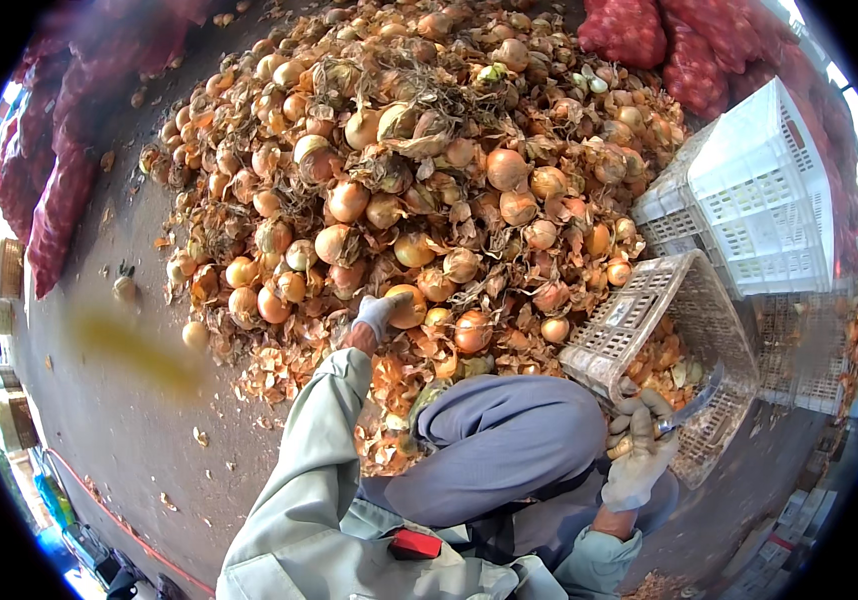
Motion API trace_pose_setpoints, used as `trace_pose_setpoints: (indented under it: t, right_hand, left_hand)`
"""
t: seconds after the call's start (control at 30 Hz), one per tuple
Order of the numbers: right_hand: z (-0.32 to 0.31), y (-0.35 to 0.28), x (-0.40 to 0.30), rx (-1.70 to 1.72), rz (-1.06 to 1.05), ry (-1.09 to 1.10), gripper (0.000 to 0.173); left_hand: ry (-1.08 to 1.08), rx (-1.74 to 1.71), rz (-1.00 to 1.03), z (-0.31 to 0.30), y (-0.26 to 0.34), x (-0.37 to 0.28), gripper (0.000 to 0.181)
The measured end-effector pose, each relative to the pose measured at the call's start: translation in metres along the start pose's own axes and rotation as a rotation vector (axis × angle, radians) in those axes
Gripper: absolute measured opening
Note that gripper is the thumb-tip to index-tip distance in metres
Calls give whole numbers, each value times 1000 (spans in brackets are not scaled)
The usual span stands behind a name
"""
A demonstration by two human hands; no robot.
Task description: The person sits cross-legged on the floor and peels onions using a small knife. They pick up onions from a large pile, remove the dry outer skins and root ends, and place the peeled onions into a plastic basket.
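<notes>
My left hand, in a pale work glove, reaches to the near edge of a large heap of onions; its fingers are at a yellow-orange onion. Whether they grip it is hard to tell. Dry skins and withered stems cover much of the heap. On the right, my gloved right hand is closed round the handle of a knife, its curved metal blade pointing up and right. Behind the blade, a dirty plastic crate lies tipped on its side with onion skins in it.
White plastic crates stand at the right beside the heap. Red mesh sacks lie at the top right, and more sacks stand at the left. A single onion and scattered skins lie on the floor. My bent knee is between my hands.
</notes>
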State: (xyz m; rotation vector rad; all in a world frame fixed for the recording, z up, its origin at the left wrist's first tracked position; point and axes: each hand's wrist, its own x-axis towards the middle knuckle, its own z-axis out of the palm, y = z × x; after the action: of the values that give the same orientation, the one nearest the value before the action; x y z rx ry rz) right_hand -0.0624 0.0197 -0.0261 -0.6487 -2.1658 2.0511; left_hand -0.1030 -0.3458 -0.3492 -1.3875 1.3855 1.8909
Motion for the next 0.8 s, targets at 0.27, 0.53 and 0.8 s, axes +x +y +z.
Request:
trace_pose_setpoints:
  t: [0.27,0.53,0.8]
  right_hand:
    - [-7,7,3,-92,21,3,29]
    - [0,-15,-1,-172,-196,12,27]
    - [39,-52,14,-294,-629,-533,68]
  left_hand:
    - [70,-98,106,28,-2,-31,66]
    - [-495,-707,55,2,-1,-58,51]
    - [-1143,-547,277,75,107,-196,67]
